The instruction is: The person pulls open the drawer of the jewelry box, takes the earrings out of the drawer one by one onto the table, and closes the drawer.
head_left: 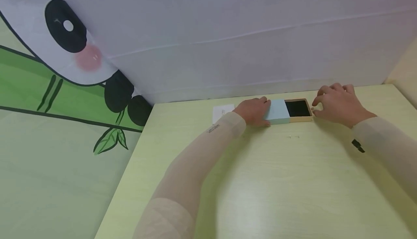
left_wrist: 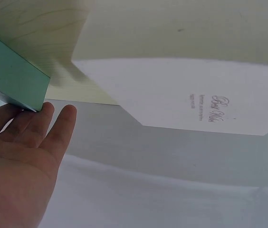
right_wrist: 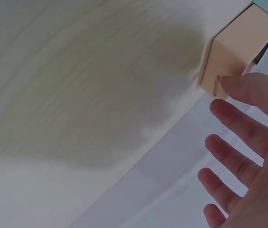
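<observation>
A drawer-style gift box lies near the table's back edge: its pale blue-green sleeve (head_left: 277, 111) is at the left, and a tan drawer (right_wrist: 241, 42) with a black lining (head_left: 298, 108) sticks out to the right. My left hand (head_left: 255, 111) grips the sleeve's left end, thumb along the front side and fingers toward the back. At the drawer's right end is my right hand (head_left: 340, 103), its thumb touching a small ribbon pull (right_wrist: 216, 86). The index fingertip stays apart from the thumb, and the other fingers are spread and slightly bent.
Left of the box, partly behind my left wrist, lies a white card (head_left: 223, 112) with printed script. Two tiny thin items (head_left: 293, 136), too small to identify, lie in front of the box on the pale wooden table (head_left: 277, 181). A white cloth (head_left: 228, 65) hangs behind.
</observation>
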`<state>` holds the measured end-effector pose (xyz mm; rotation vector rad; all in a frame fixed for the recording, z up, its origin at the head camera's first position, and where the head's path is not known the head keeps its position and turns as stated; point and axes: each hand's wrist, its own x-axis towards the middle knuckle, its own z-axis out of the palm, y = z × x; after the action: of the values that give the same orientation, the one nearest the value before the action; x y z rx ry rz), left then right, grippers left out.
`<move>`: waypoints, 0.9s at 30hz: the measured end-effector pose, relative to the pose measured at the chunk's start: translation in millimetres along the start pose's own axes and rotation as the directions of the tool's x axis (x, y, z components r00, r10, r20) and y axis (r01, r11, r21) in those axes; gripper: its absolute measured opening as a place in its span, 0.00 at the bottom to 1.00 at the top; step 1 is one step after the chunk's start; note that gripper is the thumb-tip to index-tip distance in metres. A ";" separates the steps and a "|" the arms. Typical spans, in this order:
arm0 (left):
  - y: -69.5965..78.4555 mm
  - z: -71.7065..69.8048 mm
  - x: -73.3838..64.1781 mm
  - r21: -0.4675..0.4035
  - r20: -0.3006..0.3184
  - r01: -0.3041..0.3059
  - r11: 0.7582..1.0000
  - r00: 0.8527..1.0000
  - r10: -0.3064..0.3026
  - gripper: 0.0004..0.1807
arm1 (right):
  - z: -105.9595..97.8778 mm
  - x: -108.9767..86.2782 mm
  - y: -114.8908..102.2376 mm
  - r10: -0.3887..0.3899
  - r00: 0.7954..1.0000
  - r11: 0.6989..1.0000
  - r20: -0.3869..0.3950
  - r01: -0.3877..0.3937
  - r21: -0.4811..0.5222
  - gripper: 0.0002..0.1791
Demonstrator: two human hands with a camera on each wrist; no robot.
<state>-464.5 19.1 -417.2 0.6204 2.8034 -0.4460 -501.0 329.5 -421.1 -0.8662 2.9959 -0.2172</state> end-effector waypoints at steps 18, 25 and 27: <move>4.5 9.5 -15.2 0.018 -0.019 -0.043 0.999 0.999 0.043 0.52 | 18.2 -17.2 -13.1 0.044 0.999 0.999 -0.003 -0.044 0.015 0.13; 7.1 11.4 -23.1 0.018 -0.012 -0.051 0.999 0.999 0.051 0.52 | 26.4 -25.7 -17.9 0.029 0.999 1.000 -0.028 -0.029 -0.001 0.10; 8.0 11.8 -25.7 0.018 -0.006 -0.051 0.999 0.999 0.051 0.52 | 28.1 -27.8 -19.7 0.029 0.999 1.000 -0.034 -0.029 -0.007 0.09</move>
<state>-436.4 12.5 -422.6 0.6971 2.7858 -0.4605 -465.5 324.2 -446.9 -0.8278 3.0403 -0.2233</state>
